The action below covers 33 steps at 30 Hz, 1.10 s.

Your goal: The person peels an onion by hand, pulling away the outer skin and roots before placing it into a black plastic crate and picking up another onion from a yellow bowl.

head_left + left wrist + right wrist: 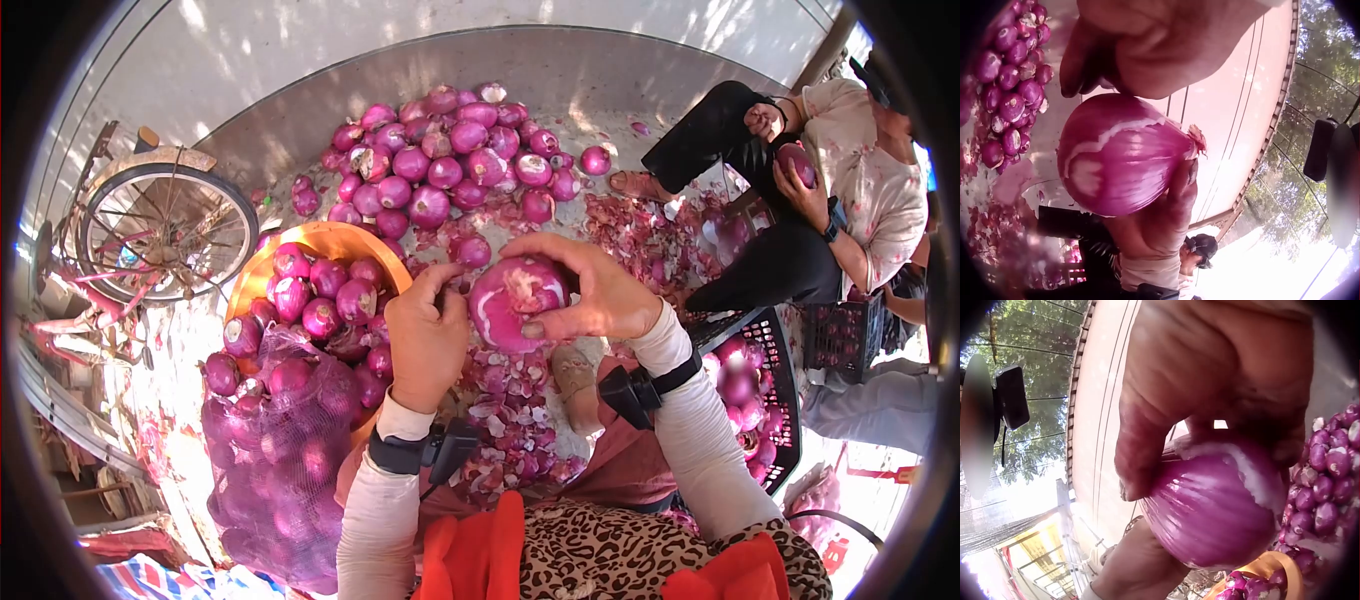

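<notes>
The onion (515, 305) is up in the air between the two hands, over a litter of dry skins (510, 420) on the ground, so whatever drops from it would probably land there. The right hand (605, 290) grips it from the side, thumb on the near face and fingers bent over the far one; that pinch seems meant to steady it while leaving the other side bare. There a pale, ragged line marks the edge of torn skin. The left hand (428, 345) is right beside that exposed side, fingers curled in; nothing shows in them, and I cannot tell whether they touch the onion. Further out, an orange tub (322, 236) full of onions stands by the left arm, likely for easy reach, with a packed net bag (280, 490) against it. The big heap (440, 160) lies ahead, near the curved wall (620, 75). To the right, a black crate (787, 400) holds more onions, and beyond it a seated person (870, 200) holds another onion (795, 165).
</notes>
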Each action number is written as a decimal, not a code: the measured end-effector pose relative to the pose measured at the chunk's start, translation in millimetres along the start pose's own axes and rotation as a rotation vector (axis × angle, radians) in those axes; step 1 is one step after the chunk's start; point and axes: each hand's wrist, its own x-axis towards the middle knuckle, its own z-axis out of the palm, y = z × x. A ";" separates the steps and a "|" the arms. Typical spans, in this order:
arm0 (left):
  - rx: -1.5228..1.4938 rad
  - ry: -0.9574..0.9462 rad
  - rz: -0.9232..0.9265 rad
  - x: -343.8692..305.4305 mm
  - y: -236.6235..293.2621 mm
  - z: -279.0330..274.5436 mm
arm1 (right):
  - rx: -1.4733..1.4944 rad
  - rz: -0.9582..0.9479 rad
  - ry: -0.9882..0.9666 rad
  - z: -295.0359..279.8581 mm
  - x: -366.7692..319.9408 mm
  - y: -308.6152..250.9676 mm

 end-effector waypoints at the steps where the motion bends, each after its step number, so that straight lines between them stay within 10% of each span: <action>1: -0.023 -0.018 -0.035 -0.3 -5.7 0.1 | 0.032 0.008 0.023 -1.7 0.4 -1.1; 5: 0.063 -0.332 0.053 1.1 -16.0 -9.3 | 0.181 0.020 0.130 -6.4 -0.3 2.9; 14: -0.752 -0.389 -0.417 1.8 20.9 -12.8 | 0.038 0.018 0.122 -7.4 0.1 1.7; 33: -0.755 -0.336 -0.510 -1.5 11.5 0.4 | -0.345 -0.102 0.230 24.3 0.8 11.4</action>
